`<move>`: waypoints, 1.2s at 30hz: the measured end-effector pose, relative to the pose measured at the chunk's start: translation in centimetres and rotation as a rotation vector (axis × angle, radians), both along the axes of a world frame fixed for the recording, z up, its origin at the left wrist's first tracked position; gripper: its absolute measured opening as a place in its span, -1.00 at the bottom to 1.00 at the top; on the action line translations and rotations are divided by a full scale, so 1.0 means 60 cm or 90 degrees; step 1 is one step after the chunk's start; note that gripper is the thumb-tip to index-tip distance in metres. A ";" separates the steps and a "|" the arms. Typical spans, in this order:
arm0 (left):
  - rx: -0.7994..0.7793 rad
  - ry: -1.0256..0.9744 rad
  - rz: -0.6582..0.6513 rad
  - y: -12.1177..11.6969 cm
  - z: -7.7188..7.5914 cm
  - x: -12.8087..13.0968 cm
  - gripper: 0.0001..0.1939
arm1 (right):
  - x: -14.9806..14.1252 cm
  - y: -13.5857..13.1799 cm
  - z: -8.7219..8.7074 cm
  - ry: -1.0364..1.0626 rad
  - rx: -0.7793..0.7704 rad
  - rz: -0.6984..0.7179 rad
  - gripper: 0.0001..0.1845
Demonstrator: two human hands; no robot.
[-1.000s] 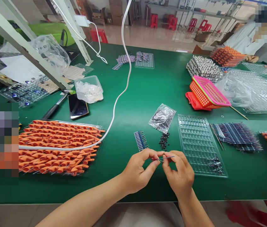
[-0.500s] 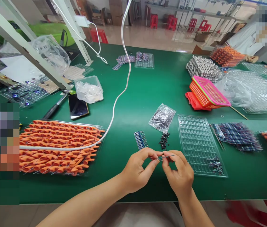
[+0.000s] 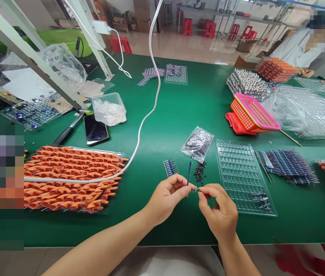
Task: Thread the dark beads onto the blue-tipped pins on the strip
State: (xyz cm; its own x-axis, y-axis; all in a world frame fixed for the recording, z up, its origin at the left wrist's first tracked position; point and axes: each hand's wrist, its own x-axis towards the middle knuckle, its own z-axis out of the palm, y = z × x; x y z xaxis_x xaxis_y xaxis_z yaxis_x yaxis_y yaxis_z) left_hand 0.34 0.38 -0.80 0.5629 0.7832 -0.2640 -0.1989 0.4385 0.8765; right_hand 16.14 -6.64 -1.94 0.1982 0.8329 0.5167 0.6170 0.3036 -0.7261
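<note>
My left hand [image 3: 168, 199] pinches a small, narrow electronic part with a thin dark-blue strip [image 3: 189, 171] standing up from it. My right hand [image 3: 220, 211], thumb and forefinger closed, meets the part's right end; a tiny piece there is too small to name. Just beyond my fingers lie a loose heap of small black pieces [image 3: 199, 171] and a row of blue-and-white parts with wire pins [image 3: 170, 168]. Behind them is a clear bag of black pieces [image 3: 197, 143]. Right of my right hand is a clear ribbed tray [image 3: 235, 165] with several small wired parts [image 3: 261, 201] in its near corner.
Orange parts [image 3: 70, 180] fill a tray at left, crossed by a white cable [image 3: 139, 138]. A phone [image 3: 96, 129], hammer [image 3: 67, 130] and plastic tub [image 3: 118, 100] lie behind. At right are bundled blue wired parts [image 3: 289, 166] and a pink basket [image 3: 256, 113]. Another person sits far right.
The thin strip, lying nearly level between both hands before, now stands upright at my left fingers. My right hand has shifted slightly right and down, its fingers still pinched.
</note>
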 end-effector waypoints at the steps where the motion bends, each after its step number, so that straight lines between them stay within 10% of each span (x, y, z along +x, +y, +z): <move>1: -0.017 -0.004 0.009 0.002 -0.001 0.001 -0.75 | 0.000 -0.002 0.001 0.020 -0.015 0.002 -0.79; 36: 0.098 0.060 0.005 0.000 0.000 -0.002 -0.82 | 0.005 -0.005 0.001 0.126 -0.107 0.056 -0.86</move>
State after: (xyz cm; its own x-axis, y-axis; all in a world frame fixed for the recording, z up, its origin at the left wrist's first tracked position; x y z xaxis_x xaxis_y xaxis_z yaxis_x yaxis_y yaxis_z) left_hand 0.23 0.38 -0.80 0.5356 0.8224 -0.1921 -0.1150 0.2963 0.9481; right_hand 16.46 -6.95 -1.90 0.2043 0.9224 0.3278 0.4340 0.2148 -0.8749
